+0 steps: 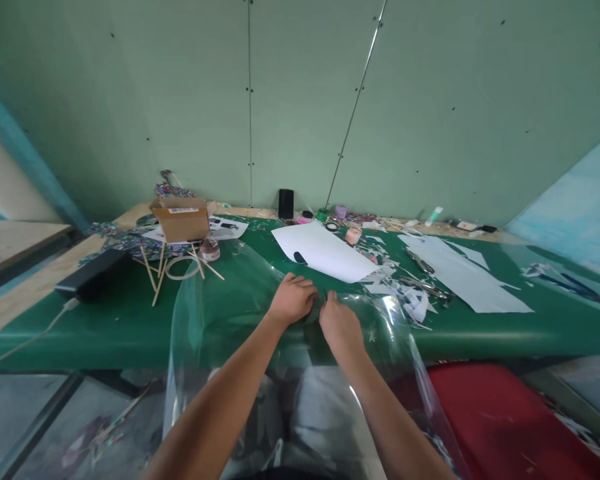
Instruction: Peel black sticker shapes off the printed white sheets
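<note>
A large clear plastic sheet (215,313) lies over the front of the green table (105,320) and hangs down over my lap. My left hand (293,299) rests on it with fingers curled, pinching the film at the table's front edge. Right beside it, my right hand (339,323) is also closed on the same film, fingertips almost touching the left hand's. Just beyond the hands lies a white paper sheet (325,252) with a small dark object on it.
A cardboard box (183,219), wooden sticks (153,270), a small jar (209,249) and a black power block (93,275) with a cable sit left. Scissors (423,263), paper scraps and more white paper (463,270) lie right. A red seat (495,413) is lower right.
</note>
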A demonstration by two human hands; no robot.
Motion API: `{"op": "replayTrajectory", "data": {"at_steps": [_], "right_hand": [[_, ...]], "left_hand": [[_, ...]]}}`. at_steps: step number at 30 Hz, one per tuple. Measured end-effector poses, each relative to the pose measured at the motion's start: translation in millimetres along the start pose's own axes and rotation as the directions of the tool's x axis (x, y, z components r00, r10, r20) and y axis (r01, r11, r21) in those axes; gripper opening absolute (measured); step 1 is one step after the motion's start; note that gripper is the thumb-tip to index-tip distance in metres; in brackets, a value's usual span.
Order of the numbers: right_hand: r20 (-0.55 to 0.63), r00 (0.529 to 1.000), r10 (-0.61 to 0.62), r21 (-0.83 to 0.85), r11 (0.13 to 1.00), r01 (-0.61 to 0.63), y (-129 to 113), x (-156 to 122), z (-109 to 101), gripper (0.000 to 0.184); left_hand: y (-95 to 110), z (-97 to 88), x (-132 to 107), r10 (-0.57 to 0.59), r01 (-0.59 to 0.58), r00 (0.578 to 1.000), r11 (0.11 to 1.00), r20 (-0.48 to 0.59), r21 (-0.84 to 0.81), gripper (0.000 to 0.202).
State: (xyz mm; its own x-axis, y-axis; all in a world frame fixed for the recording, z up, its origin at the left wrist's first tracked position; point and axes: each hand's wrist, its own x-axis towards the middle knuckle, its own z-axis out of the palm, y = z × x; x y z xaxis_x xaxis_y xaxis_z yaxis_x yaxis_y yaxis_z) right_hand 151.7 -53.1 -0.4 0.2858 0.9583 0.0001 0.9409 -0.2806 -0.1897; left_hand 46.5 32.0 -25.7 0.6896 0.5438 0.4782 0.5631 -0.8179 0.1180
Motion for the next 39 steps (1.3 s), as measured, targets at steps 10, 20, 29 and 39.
{"op": "replayTrajectory", "data": {"at_steps": [10,20,29,39], "right_hand": [[0.009,0.998,0.061,-0.026,0.998,-0.061,-4,7,1,0.028],[0.084,0.995,0.062,0.004,0.998,-0.063,2,-4,8,0.026],[0.112,0.993,0.048,0.022,0.998,-0.05,6,-16,8,0.029],[0.134,0.989,0.064,0.021,0.998,-0.067,5,-16,4,0.032]], "left_hand": [[-1,-0.8,0,0.075,-0.074,0.997,0.997,-0.037,0.027,0.015],[1,-1.7,-2,0.053,-0.05,0.997,0.998,-0.064,0.041,0.024],[6,-8.9,8,-0.051,0.048,0.997,0.997,0.058,0.061,0.025],[7,-15.8,57,-0.049,0.02,0.908,0.997,0.416,0.074,0.038]]}}
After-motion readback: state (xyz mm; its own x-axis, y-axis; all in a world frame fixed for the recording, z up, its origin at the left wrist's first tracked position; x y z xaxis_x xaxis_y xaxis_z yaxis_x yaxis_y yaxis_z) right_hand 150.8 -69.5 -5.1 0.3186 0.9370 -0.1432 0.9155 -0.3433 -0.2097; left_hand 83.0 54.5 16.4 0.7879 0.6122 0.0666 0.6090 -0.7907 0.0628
